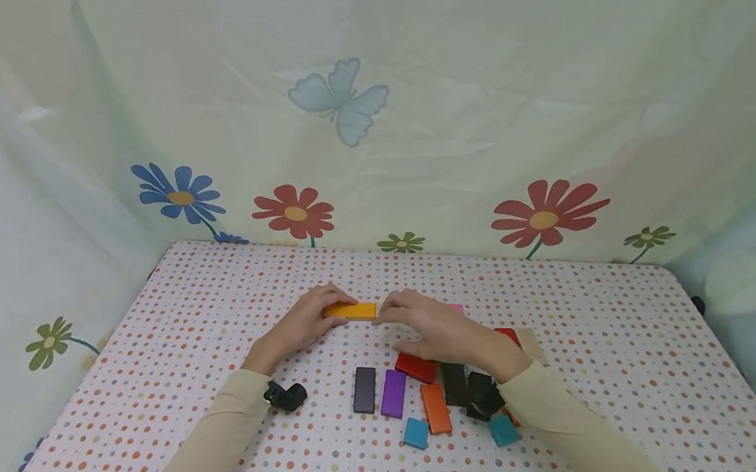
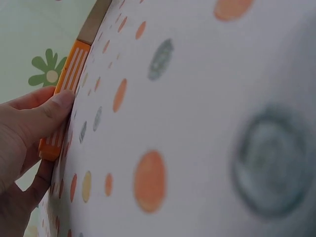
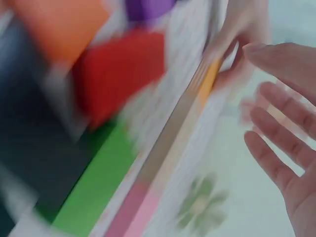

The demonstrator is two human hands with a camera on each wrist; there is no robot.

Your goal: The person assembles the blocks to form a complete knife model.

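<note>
My left hand [image 1: 307, 316] pinches a yellow-orange rectangular block [image 1: 360, 311] near the middle of the table, fingers at the back and thumb in front. White stripes run along the side of that block [image 2: 74, 61] in the left wrist view, and its far end meets a beige block [image 2: 94, 22]. Just right of it hovers my right hand [image 1: 433, 329], its fingers spread with nothing between them. Below that hand, the blurred right wrist view has a beige block [image 3: 170, 140] in line with a pink block [image 3: 133, 210], beside a green block [image 3: 98, 182].
Nearer me lie a dark grey block [image 1: 364, 390], a purple block [image 1: 393, 394], a red block [image 1: 416, 367], an orange block [image 1: 436, 409], black blocks [image 1: 453, 384] and small blue blocks [image 1: 417, 433]. A flowered curtain [image 1: 430, 119] hangs behind the dotted tablecloth [image 1: 207, 311].
</note>
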